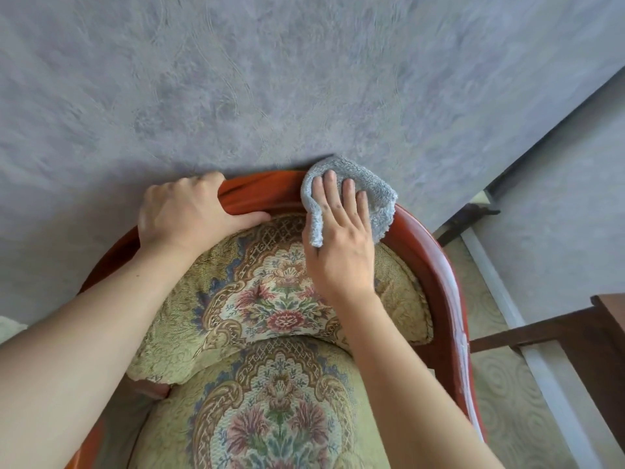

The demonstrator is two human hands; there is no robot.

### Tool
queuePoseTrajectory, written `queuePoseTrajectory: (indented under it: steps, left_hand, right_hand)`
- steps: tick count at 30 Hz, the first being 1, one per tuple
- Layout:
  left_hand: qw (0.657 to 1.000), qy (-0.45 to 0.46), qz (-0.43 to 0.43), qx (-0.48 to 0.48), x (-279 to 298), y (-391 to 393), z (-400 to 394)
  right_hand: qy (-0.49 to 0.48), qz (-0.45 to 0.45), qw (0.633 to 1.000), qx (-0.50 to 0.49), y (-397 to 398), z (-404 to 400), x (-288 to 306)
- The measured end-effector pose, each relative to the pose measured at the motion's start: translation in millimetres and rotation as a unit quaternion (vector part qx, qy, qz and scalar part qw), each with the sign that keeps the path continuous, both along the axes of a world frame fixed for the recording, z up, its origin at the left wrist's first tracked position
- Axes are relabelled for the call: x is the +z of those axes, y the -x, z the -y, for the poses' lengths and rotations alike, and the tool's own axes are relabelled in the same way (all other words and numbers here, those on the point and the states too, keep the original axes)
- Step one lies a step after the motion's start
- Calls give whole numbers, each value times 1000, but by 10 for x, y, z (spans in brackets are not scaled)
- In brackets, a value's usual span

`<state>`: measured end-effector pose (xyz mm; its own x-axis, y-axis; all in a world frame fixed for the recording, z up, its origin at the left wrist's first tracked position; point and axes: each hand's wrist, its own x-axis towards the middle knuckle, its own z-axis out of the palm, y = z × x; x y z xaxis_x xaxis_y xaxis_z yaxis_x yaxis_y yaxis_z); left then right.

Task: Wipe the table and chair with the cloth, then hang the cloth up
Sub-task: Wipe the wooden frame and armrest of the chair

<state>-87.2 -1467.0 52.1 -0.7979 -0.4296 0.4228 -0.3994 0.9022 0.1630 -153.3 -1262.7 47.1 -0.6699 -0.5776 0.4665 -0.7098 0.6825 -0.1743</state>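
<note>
An armchair with a curved red-brown wooden frame [426, 252] and floral green upholstery [270, 299] fills the lower view, its back against the wall. A grey fluffy cloth [378, 194] lies folded over the top rail of the chair back. My right hand [341, 242] presses flat on the cloth, fingers spread over it, thumb side wrapped by a cloth fold. My left hand [189, 211] grips the top rail to the left of the cloth, fingers curled behind the wood and thumb on the upholstery.
A textured grey-lilac wall [270, 79] rises directly behind the chair. At right stand a dark wooden table corner and leg [605, 319], a white baseboard [500, 282] and pale patterned carpet [507, 384]. A wall corner runs diagonally at upper right.
</note>
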Motion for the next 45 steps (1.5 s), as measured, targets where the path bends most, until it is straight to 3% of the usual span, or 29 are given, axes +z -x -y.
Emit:
queuePoseTrajectory:
  steps: [4,8,16,18,21,25,27,32,38,41,45]
  left_hand:
    - [1000,13,-10,-4,4,-19,-22]
    - [999,24,-29,-4,-33,-17,-34]
    - [999,38,17,23,78,-64,-119]
    - [997,63,10,33,98,-61,-234]
    - [999,36,-27,-10,97,-19,-620]
    - [980,2,49,-191,105,174,-1456]
    - [956,-14,101,-276,66,296,-1856]
    - [920,16,163,-356,-127,579,-2512]
    - [888,148,189,-391,-185,900,-2843]
    - [868,148,200,-430,-172,1025,-2957]
    - [861,197,218,-415,-122,1203,-3078]
  right_hand:
    - [-61,-12,997,-38,154,-541,0]
    - [-28,44,994,-99,164,-988,-54]
    - [84,159,971,-155,24,-1543,-158]
    - [192,235,938,-169,52,-1650,-44]
    - [404,313,842,-174,109,-1901,198]
    - [579,331,711,-222,133,-2377,311]
    - [599,341,687,-231,121,-2597,274]
    - [583,342,698,-238,-18,-2947,36]
    - [541,376,714,-238,-126,-3051,-213]
    - [535,378,711,-255,-125,-3107,-261]
    - [533,351,718,-276,-139,-3180,-286]
